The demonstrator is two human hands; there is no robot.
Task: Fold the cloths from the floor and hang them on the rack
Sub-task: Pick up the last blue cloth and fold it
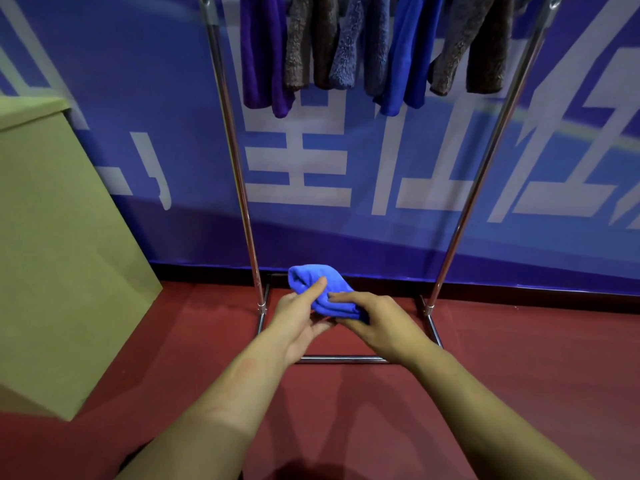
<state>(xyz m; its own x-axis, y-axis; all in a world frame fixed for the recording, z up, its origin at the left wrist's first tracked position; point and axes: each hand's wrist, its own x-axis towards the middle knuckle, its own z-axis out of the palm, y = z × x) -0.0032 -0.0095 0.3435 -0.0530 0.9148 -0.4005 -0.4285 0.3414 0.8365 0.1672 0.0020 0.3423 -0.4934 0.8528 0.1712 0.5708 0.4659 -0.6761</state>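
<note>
Blue cloth (320, 291) bunched and partly folded, held up in front of rack (242, 188), low between its two uprights, above base bar. Not on floor (519, 375).

Left hand (298, 318) under and left of cloth, palm turned up, thumb pressed on top of cloth, fingers curled beneath; pinching it. Right hand (381, 323) on cloth's right end, back of hand up, fingers wrapped over lower edge, index lying along fabric toward left thumb; gripping it. Both hands touching cloth, thumb tip and index tip near each other. Both forearms bare, reaching in from bottom of frame.

Hanging on rack's top bar: purple cloth (263, 57) at left, then brown fuzzy cloth (304, 43), grey-blue fuzzy cloth (349, 50), bright blue cloth (405, 60), another brown fuzzy cloth (478, 46) at right. All draped, lower ends well above held cloth. Top bar itself cut off by frame.

Behind rack: blue banner (346, 161) with large white characters, running down to floor. Left of rack: tan cardboard box (52, 237), standing on floor, well apart from left upright. Red floor under rack base.
</note>
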